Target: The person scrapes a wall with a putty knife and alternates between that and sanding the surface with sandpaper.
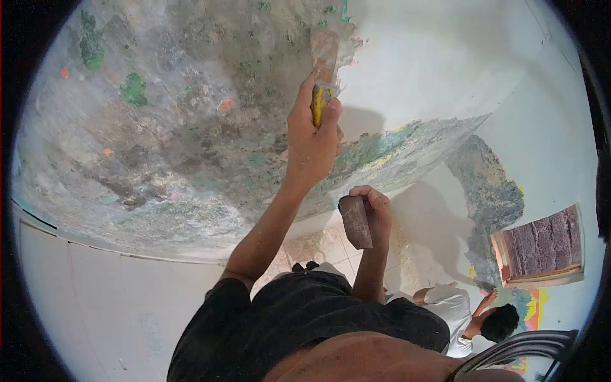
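Note:
My left hand [313, 143] is raised to the wall and wrapped round the yellow handle of a putty knife [323, 105]. The knife's broad, stained blade points up and lies over the edge between the rough, scraped wall surface [235, 83] and the smooth white part [420, 63]. Lower and to the right, my right hand [379, 213] grips a dark brown, flat-faced block [356, 222], held in front of my body away from the wall. Whether the blade touches the wall cannot be told.
Another person in a white shirt [445, 312] crouches at the lower right, one hand near the wall. A framed opening [541, 247] shows bricks. Black cables [522, 350] curve at the bottom right. Below lies a stained tiled floor [337, 254].

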`<state>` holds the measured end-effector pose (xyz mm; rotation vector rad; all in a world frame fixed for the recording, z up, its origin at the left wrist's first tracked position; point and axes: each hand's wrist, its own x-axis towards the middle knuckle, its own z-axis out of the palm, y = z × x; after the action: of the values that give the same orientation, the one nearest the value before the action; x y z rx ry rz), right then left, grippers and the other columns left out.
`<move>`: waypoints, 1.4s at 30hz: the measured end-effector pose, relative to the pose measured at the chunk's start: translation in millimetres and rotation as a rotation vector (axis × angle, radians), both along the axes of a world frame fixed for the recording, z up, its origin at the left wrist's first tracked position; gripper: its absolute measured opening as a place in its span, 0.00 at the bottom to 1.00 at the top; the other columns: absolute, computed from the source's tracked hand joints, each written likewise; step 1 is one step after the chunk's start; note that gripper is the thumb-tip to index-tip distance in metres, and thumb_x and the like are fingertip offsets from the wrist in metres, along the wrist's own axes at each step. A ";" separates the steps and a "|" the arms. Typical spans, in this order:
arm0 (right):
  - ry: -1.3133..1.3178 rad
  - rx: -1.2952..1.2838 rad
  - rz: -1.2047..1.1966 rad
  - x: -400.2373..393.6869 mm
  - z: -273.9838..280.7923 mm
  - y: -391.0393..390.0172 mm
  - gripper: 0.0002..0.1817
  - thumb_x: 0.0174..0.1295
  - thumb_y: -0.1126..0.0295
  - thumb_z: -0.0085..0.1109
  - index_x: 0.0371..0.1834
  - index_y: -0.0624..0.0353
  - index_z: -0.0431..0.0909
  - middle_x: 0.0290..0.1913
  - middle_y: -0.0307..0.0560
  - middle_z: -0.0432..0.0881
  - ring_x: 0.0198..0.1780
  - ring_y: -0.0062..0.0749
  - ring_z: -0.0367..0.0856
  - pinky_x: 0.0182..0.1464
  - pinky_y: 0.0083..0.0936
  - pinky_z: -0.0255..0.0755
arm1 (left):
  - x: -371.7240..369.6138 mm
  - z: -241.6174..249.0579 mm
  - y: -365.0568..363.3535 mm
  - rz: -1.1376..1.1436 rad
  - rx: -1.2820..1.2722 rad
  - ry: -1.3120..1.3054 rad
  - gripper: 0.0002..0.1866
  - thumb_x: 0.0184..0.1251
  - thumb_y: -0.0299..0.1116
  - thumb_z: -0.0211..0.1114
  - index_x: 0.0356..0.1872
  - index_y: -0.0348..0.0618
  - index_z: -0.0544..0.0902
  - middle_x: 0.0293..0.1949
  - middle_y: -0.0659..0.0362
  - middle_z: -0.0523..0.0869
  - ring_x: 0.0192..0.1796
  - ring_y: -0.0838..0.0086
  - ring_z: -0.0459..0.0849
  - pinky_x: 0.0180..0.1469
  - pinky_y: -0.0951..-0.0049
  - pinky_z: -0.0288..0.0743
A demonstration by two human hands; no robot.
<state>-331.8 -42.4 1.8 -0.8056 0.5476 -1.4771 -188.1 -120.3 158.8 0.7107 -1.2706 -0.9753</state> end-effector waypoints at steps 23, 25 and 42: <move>0.088 0.072 0.001 4.5 10.3 3.7 0.17 0.70 0.61 0.55 0.40 0.68 0.83 0.30 0.45 0.85 0.26 0.24 0.82 0.31 0.20 0.75 | -5.2 -6.1 -12.0 -0.036 -0.022 0.043 0.26 0.73 0.30 0.57 0.71 0.45 0.66 0.29 0.66 0.75 0.17 0.88 0.66 0.14 0.84 0.58; 0.093 0.066 0.003 5.3 10.1 2.5 0.16 0.70 0.62 0.56 0.40 0.67 0.83 0.29 0.44 0.85 0.26 0.22 0.81 0.30 0.19 0.75 | -12.1 11.3 -12.5 -0.095 0.012 0.061 0.25 0.73 0.29 0.57 0.70 0.45 0.66 0.26 0.67 0.74 0.17 0.88 0.66 0.14 0.84 0.58; 0.207 0.138 -0.041 11.2 12.4 -3.1 0.10 0.70 0.68 0.58 0.38 0.65 0.82 0.24 0.40 0.81 0.19 0.16 0.75 0.21 0.14 0.68 | 32.8 28.3 -3.2 -0.010 0.042 -0.181 0.27 0.72 0.29 0.59 0.71 0.44 0.68 0.25 0.65 0.74 0.18 0.86 0.69 0.17 0.81 0.63</move>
<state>-320.6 -45.5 14.3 -0.8471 0.8174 -1.3844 -155.3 -123.5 187.1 0.8407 -1.4149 -0.9648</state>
